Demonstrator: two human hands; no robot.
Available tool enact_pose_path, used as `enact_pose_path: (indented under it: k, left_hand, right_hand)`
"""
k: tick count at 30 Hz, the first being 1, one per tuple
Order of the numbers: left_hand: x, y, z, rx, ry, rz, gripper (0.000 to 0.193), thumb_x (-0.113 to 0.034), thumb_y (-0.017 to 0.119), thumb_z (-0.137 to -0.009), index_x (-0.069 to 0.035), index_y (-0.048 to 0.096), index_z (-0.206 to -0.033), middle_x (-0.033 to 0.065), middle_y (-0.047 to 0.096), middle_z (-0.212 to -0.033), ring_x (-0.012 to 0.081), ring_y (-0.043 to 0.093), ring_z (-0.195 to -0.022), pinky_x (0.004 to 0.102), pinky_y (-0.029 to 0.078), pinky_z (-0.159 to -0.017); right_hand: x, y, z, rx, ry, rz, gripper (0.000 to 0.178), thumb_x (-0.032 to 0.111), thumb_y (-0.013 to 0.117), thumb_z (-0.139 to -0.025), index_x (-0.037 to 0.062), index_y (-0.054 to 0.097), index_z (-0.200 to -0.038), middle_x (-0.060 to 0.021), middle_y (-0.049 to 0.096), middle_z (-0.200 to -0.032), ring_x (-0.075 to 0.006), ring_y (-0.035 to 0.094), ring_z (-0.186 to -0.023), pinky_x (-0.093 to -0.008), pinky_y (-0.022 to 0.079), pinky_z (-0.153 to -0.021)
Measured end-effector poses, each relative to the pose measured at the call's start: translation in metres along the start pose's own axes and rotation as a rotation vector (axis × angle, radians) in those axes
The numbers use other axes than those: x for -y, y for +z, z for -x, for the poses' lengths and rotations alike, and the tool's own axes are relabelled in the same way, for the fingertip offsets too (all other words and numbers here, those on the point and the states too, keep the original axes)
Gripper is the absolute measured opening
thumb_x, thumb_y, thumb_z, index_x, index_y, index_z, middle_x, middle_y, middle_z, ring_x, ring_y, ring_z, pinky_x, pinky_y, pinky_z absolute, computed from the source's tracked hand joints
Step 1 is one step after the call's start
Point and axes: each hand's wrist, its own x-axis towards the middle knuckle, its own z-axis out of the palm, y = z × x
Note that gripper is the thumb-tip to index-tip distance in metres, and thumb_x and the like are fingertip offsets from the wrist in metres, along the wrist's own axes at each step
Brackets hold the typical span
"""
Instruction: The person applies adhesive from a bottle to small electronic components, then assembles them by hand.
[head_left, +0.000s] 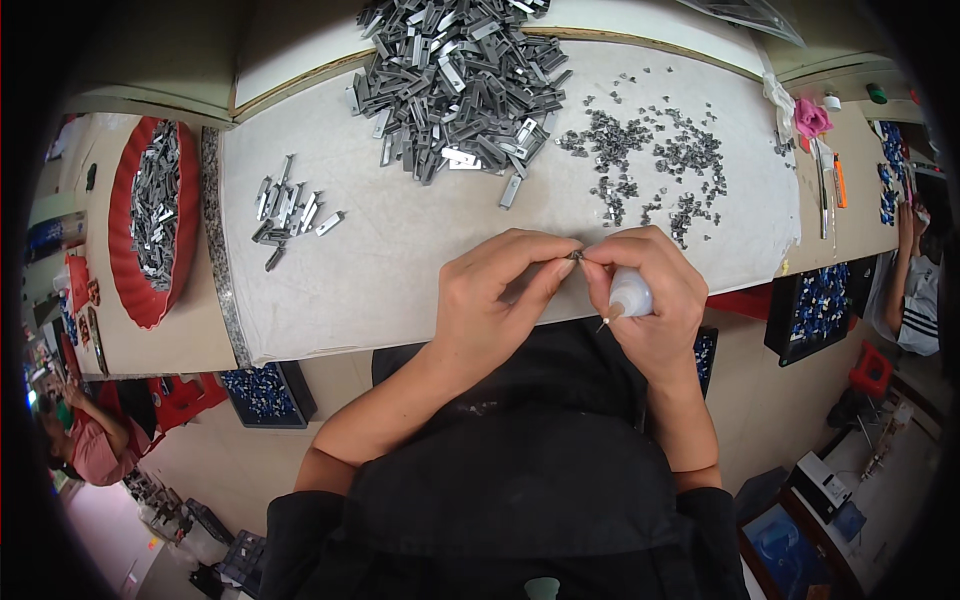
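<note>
Near the front edge of the table, my left hand pinches a small dark metal part between thumb and fingertips. My right hand meets it there, thumb and forefinger at the same part. A translucent white squeeze bottle with a thin brown tip is tucked in my right palm, its tip angled down and left. Fingers hide most of the small part. Beyond my hands lies a large heap of grey metal channel pieces. Many tiny dark metal bits are scattered to the right.
A small group of metal pieces lies at left on the white table cover. Further left stands a red fluted basin full of metal parts. An orange cutter lies at right. Black trays stand below table level; other people work at both sides.
</note>
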Motion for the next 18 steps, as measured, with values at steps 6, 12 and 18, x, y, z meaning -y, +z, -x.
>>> enact_pose_path:
  k: [6, 12, 18]
  left_hand:
    - [0.003, 0.002, 0.002, -0.007, 0.123, -0.181, 0.014, 0.003, 0.061, -0.072, 0.000, 0.062, -0.086, 0.0106, 0.062, -0.079, 0.0192, 0.061, -0.067, 0.0260, 0.047, -0.056]
    - [0.005, 0.003, 0.002, 0.002, 0.230, -0.281, 0.017, 0.006, 0.061, -0.069, 0.000, 0.062, -0.085, 0.0113, 0.062, -0.079, 0.0223, 0.061, -0.067, 0.0278, 0.048, -0.057]
    - [0.007, 0.002, 0.002, 0.006, 0.271, -0.329, 0.021, 0.004, 0.062, -0.065, -0.001, 0.060, -0.086, 0.0105, 0.061, -0.080, 0.0253, 0.061, -0.070, 0.0302, 0.049, -0.059]
  right_hand:
    - [0.000, 0.004, 0.005, -0.014, -0.020, 0.077, 0.022, -0.005, 0.065, -0.056, 0.0023, 0.056, -0.075, -0.0069, 0.055, -0.068, -0.0200, 0.055, -0.059, -0.0267, 0.044, -0.051]
    - [0.002, 0.005, 0.009, -0.004, -0.019, 0.146, 0.021, -0.003, 0.064, -0.056, 0.0025, 0.055, -0.075, -0.0069, 0.054, -0.068, -0.0210, 0.055, -0.059, -0.0284, 0.044, -0.051]
    - [0.005, 0.009, 0.012, -0.058, 0.029, 0.145, 0.023, -0.005, 0.063, -0.054, 0.0024, 0.055, -0.075, -0.0069, 0.054, -0.068, -0.0218, 0.055, -0.060, -0.0289, 0.043, -0.051]
